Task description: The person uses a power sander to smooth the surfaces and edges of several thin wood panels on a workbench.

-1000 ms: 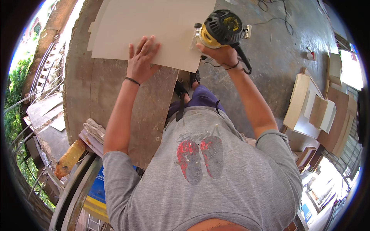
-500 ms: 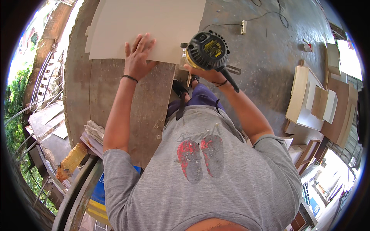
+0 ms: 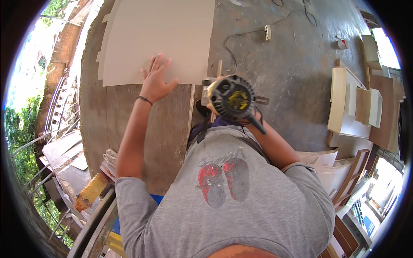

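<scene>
My left hand [image 3: 158,82] rests with fingers spread on a pale, smooth board [image 3: 163,34], its heel over the near edge. The board lies on a worn wooden bench top [image 3: 146,120]. In my right hand [image 3: 257,116] is a black-and-yellow router [image 3: 232,98], a power tool with a cord at its back end. Its flat base sits beside the board's near right corner; whether they touch I cannot tell. The router's body hides most of my right hand's fingers. Other sheet edges stick out under the board's left side.
A black cord [image 3: 228,45] runs across the grey floor [image 3: 284,77] to a white power strip [image 3: 268,33]. Pale cabinet parts [image 3: 350,101] stand at the right, with more panels [image 3: 322,161] nearer me. A small paint can [image 3: 342,44] stands farther off.
The router has come toward my body, past the board's near right corner, and is turned a little. My left hand stays spread on the board. The whole view has shifted slightly.
</scene>
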`<state>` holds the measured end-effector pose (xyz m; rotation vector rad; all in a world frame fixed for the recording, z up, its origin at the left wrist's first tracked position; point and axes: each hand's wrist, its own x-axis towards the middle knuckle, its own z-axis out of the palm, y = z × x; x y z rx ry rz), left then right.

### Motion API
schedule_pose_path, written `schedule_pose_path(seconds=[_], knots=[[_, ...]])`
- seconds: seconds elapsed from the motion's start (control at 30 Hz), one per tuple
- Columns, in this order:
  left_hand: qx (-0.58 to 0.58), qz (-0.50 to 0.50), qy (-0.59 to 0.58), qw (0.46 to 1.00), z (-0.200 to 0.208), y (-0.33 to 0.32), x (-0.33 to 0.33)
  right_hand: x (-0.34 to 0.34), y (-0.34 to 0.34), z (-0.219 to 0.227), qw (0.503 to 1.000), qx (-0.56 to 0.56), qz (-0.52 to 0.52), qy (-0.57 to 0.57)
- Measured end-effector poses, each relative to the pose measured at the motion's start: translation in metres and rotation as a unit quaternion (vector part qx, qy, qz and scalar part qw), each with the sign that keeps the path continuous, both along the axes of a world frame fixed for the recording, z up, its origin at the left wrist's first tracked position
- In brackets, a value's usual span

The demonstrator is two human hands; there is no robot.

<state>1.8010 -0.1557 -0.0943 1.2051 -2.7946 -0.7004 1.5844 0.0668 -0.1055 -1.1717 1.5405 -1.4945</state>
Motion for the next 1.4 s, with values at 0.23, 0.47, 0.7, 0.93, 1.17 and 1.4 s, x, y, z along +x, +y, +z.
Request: schedule_pose_path(seconds=[0.23, 0.47, 0.7, 0.93, 1.17, 1.4], knots=[[-0.083, 0.075, 0.032, 0.993, 0.003, 0.072, -0.102, -0.051, 0.001, 0.054, 0.926, -0.066, -0.023, 0.371], [-0.042, 0.004, 0.06, 0.997, -0.009, 0.075, -0.086, -0.07, -0.01, 0.063, 0.964, -0.032, -0.034, 0.262], [-0.044, -0.077, 0.031, 0.996, 0.011, 0.028, -0.036, -0.082, -0.078, 0.037, 0.969, -0.079, -0.019, 0.234], [-0.098, -0.062, 0.042, 0.992, 0.001, 0.004, -0.013, -0.075, -0.147, 0.047, 0.973, -0.032, 0.004, 0.227], [-0.102, -0.051, 0.036, 0.993, 0.0, 0.006, -0.018, -0.078, -0.156, 0.034, 0.961, -0.01, 0.058, 0.269], [-0.125, -0.063, 0.038, 0.989, -0.006, 0.006, -0.016, -0.052, -0.128, 0.041, 0.961, 0.003, 0.084, 0.265]])
